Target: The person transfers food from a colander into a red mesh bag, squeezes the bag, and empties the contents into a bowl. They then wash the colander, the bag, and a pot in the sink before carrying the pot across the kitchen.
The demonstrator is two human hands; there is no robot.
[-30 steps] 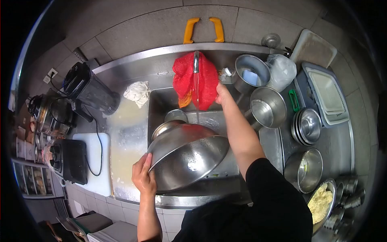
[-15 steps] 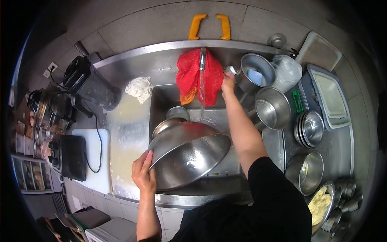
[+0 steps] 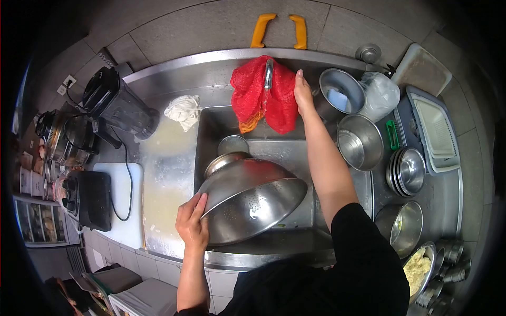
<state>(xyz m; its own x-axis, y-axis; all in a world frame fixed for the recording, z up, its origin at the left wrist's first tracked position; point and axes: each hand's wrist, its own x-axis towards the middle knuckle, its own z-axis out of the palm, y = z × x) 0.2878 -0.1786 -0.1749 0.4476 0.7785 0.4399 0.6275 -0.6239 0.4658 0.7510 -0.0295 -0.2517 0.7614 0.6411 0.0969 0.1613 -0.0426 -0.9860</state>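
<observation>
My left hand (image 3: 193,221) grips the rim of a large steel colander (image 3: 258,203), which is tilted over the sink (image 3: 274,150). Beside the red mesh cloth (image 3: 282,100) at the tap (image 3: 269,73), my right hand (image 3: 302,94) is raised; its fingers point up, and its palm side is partly hidden. The red cloth hangs around the tap, with an orange mesh piece (image 3: 250,123) under it. Only a short trickle shows below the tap. Behind the colander, a steel bowl (image 3: 221,162) and a round strainer (image 3: 233,145) sit in the sink.
Left are a white cloth (image 3: 183,111), a blender jug (image 3: 124,110) and a white board (image 3: 126,192). On the right stand steel pots (image 3: 360,142), stacked bowls (image 3: 410,171), a green brush (image 3: 391,134) and a grey basket (image 3: 435,129). Yellow handles (image 3: 299,32) lie behind.
The water stream from the tap has dwindled to a trickle. My right hand has come off the tap lever area and its fingers have straightened. The colander is still in my left hand.
</observation>
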